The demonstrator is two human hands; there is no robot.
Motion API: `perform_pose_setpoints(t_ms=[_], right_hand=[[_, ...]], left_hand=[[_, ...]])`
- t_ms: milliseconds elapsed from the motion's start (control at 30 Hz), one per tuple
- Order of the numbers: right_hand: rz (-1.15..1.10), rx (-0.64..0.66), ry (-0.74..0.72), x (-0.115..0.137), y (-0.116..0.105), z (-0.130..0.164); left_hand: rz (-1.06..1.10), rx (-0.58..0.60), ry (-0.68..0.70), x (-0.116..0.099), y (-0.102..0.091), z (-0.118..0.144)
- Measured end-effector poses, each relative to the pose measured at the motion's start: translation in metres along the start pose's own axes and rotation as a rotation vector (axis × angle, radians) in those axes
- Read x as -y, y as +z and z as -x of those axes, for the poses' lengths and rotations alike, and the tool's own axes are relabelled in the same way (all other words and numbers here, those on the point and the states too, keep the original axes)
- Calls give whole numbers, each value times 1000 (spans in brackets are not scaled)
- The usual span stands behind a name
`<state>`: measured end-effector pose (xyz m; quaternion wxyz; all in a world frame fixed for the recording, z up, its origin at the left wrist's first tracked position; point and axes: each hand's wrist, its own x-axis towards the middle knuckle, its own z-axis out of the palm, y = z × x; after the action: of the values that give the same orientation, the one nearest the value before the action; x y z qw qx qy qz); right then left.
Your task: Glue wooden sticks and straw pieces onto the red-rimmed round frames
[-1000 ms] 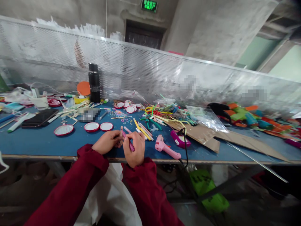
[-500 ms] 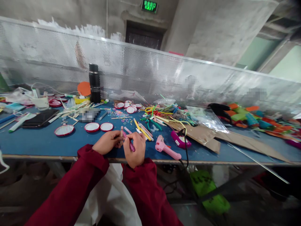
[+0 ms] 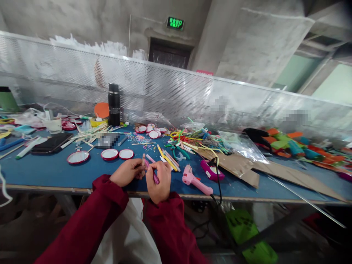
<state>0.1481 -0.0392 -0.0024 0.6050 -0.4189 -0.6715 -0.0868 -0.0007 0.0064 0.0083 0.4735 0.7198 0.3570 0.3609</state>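
Left hand: I am curling my left hand (image 3: 128,171) around a pale wooden stick (image 3: 143,160), pinching it upright near the front edge of the table (image 3: 49,172).
Right hand: I am closing my right hand (image 3: 159,179) on a magenta pen (image 3: 154,176), its tip angling toward the stick where my two hands are meeting.
Where the work sits: I am holding both pieces just above the blue table, directly in front of me, with my red sleeves (image 3: 104,205) coming in from below.
Contact: the pen seems to be touching the stick, though my fingers are covering the join, so I cannot tell for sure.
Done so far: I am seeing several red-rimmed round lids (image 3: 109,154) lying flat just beyond my left hand, and more of them farther back; whether they are finished pieces I cannot judge.
Left to do: I am judging the stick to be mid-way through handling, since it is in my grip and not set down among the others.
Nearby: a pink glue gun (image 3: 195,179) is lying just right of my right hand, its cord running off the table edge; loose coloured sticks (image 3: 167,159) are lying beyond it.
Farther back: a black flask (image 3: 113,104) is standing against the perforated metal screen (image 3: 176,91).
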Motion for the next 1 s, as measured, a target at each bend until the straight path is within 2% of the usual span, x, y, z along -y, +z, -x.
perform_pose_setpoints(t_ms=[500, 800, 1000], right_hand=[[-6, -62, -41, 0, -2, -2], [-29, 23, -53, 3, -3, -1], [-35, 18, -46, 3, -3, -2]], left_hand=[[19, -3, 0, -1, 1, 0], [-61, -14, -19, -2, 0, 1], [-21, -16, -28, -2, 1, 1]])
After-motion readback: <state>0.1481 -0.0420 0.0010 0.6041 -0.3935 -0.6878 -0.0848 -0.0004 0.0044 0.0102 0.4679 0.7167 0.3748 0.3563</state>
